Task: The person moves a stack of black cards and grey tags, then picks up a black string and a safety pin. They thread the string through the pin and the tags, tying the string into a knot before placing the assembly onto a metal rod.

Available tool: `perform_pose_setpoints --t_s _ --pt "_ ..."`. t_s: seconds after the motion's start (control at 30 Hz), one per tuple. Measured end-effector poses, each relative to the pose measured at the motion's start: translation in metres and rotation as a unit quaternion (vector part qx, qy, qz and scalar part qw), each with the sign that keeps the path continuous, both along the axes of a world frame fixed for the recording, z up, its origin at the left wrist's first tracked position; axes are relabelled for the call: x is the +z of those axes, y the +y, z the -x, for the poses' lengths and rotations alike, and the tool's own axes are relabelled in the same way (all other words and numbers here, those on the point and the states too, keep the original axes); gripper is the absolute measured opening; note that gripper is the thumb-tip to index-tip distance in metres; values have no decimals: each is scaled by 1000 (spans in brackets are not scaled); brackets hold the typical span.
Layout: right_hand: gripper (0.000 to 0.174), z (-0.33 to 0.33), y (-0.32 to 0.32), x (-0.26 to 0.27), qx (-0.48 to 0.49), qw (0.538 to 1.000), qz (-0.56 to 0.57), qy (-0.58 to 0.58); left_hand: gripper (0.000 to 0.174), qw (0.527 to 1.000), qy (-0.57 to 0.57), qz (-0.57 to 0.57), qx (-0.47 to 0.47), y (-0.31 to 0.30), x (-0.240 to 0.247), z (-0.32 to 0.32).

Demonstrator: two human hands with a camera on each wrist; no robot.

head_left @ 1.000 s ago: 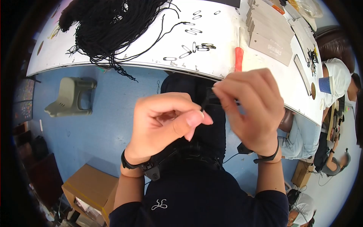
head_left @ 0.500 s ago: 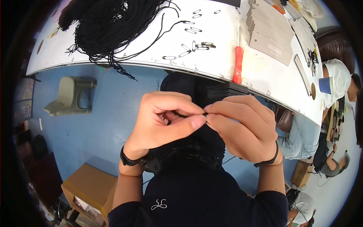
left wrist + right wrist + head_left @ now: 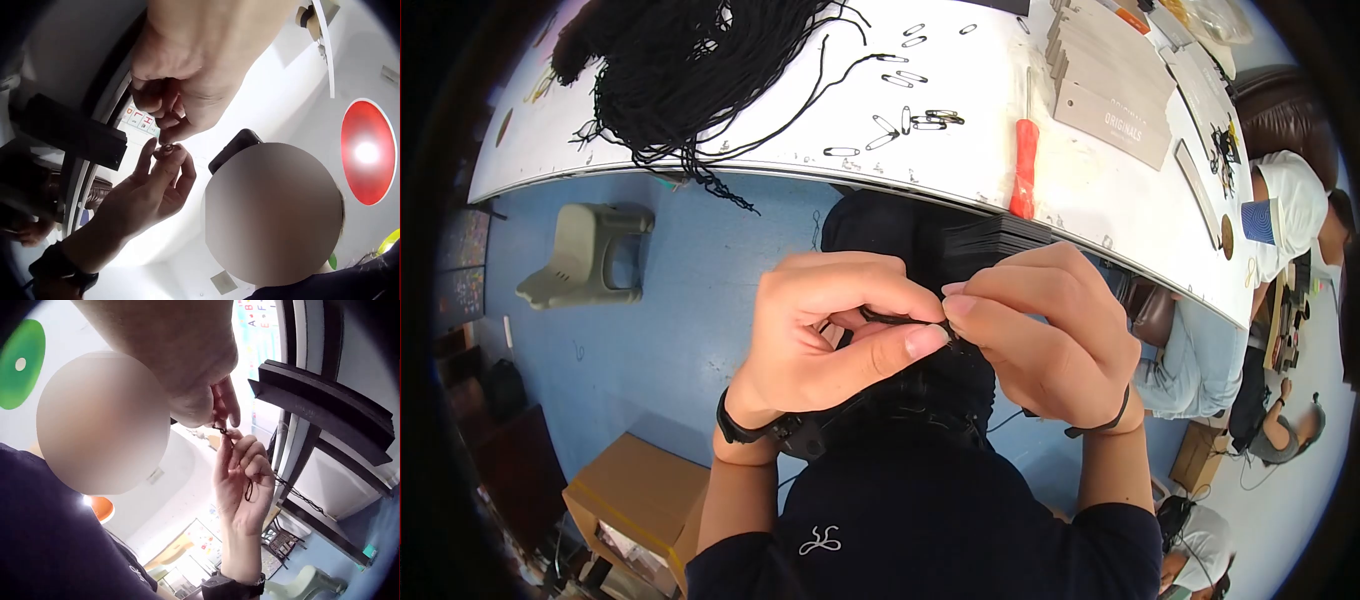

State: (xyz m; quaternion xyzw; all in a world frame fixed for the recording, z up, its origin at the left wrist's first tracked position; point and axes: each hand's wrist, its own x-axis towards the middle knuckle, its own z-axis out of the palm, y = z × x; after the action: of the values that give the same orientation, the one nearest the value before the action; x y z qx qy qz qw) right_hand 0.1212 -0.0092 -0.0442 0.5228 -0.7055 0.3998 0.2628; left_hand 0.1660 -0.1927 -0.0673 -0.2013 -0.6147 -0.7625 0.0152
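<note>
A thin black cord (image 3: 883, 317) runs through the left hand (image 3: 825, 325), whose thumb and index finger pinch it near the tips. Against those tips, the right hand (image 3: 1050, 335) pinches at the same spot with thumb and index finger. The right wrist view shows a small twist or knot of cord (image 3: 221, 430) between the two hands and a loop lying over the left palm (image 3: 240, 503). In the left wrist view, the right fingertips meet a small dark piece that is too small to make out.
On the white table (image 3: 790, 160) lie a heap of black cords (image 3: 690, 70), scattered safety pins (image 3: 906, 121), a red-handled screwdriver (image 3: 1025, 165) and grey cards (image 3: 1110, 110). Dark stacked pieces (image 3: 997, 240) sit by the table edge. A stool (image 3: 590, 255) and a cardboard box (image 3: 640, 495) stand left.
The right hand came down and in from beside the screwdriver to meet the left fingertips. Since then both hands have stayed together, with small shifts of the fingers.
</note>
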Motion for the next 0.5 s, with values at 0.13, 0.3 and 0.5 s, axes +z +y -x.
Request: perform_pose_setpoints --t_s 0.13,0.3,0.5 --pt "25 -1 3 3 1 999 -19 -42 8 1000 -4 -4 13 1 -2 -2" --pt "24 -4 4 6 -10 995 -23 -97 9 997 -27 -65 -11 5 -6 -3" --pt "23 -4 7 9 -17 993 -38 -111 9 995 -71 -74 11 8 -2 -6"
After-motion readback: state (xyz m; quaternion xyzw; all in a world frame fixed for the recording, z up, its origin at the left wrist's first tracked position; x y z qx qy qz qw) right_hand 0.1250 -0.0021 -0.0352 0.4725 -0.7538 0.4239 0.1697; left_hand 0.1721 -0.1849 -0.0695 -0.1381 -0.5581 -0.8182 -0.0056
